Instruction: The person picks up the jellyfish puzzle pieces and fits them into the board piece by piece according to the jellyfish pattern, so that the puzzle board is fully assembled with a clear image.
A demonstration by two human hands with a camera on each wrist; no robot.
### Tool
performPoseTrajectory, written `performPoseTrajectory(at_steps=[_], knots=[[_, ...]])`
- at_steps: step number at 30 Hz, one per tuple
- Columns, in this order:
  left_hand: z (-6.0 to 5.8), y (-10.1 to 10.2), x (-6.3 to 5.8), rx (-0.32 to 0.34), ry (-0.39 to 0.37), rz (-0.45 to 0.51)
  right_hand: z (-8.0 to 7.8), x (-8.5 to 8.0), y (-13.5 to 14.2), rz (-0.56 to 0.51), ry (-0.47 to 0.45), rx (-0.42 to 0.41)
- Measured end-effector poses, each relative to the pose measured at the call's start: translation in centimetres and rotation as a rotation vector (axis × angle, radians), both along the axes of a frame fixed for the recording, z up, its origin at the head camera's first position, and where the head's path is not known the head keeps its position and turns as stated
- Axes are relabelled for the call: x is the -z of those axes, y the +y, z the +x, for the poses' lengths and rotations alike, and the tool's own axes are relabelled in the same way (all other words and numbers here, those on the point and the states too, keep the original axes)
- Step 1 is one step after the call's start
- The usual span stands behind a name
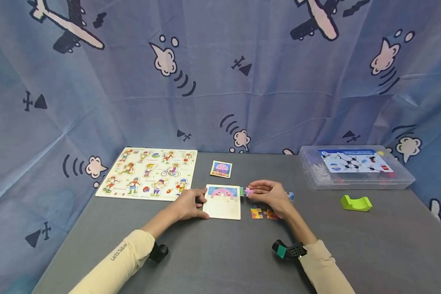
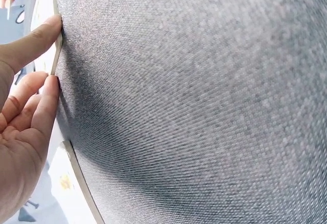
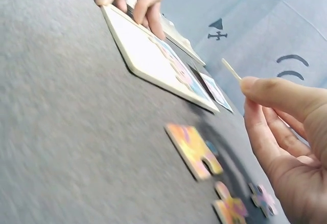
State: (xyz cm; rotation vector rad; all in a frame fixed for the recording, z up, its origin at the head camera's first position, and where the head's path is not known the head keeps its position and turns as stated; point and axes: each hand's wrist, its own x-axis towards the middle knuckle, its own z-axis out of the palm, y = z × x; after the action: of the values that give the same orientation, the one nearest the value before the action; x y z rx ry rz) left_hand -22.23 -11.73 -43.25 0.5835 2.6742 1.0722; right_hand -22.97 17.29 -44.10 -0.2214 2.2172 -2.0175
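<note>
Cream sleeves (image 1: 118,259) stretch toward one wooden tray (image 1: 222,209)

Nearest are the two sleeves, with two black wrist devices (image 1: 159,252) at the cuffs. Past them, on the dark grey table (image 1: 220,261), three loose jigsaw pieces (image 1: 257,213) lie right of the tray, probably to be within easy reach: two yellow-orange, one blue in the head view.

The left hand (image 1: 186,203) grips the tray's left edge, thumb toward the near corner and fingers farther up, likely so it cannot slide. The right hand (image 1: 270,194) pinches a fourth piece, the pink-and-green one (image 1: 248,191), just beside the tray's right edge; the right wrist view shows it edge-on and raised off the table. Inside the tray, one strip with a pink face (image 1: 222,192) fills only the far part; how many pieces form it, I cannot tell.

Farther out sit one lime-green cradle (image 1: 356,204), one clear plastic case (image 1: 356,179), one board of eleven printed figures (image 1: 141,175), and one picture card (image 1: 221,169) beyond the tray, perhaps there for glancing at. Behind everything hangs one blue curtain (image 1: 213,81), two large planes in its print.
</note>
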Motion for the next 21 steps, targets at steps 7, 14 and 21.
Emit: performPoseTrajectory(at_steps=[7, 14, 21], knots=[[0.0, 0.0, 0.0, -0.005, -0.006, -0.003, 0.3, 0.5, -1.4, 0.016, -0.009, 0.013], [0.0, 0.0, 0.0, -0.005, -0.008, -0.001, 0.6, 1.2, -3.3, -0.054, 0.008, 0.009], [0.0, 0.0, -0.1, -0.014, -0.031, 0.018, 0.7, 1.6, -4.9, -0.054, 0.011, 0.024]])
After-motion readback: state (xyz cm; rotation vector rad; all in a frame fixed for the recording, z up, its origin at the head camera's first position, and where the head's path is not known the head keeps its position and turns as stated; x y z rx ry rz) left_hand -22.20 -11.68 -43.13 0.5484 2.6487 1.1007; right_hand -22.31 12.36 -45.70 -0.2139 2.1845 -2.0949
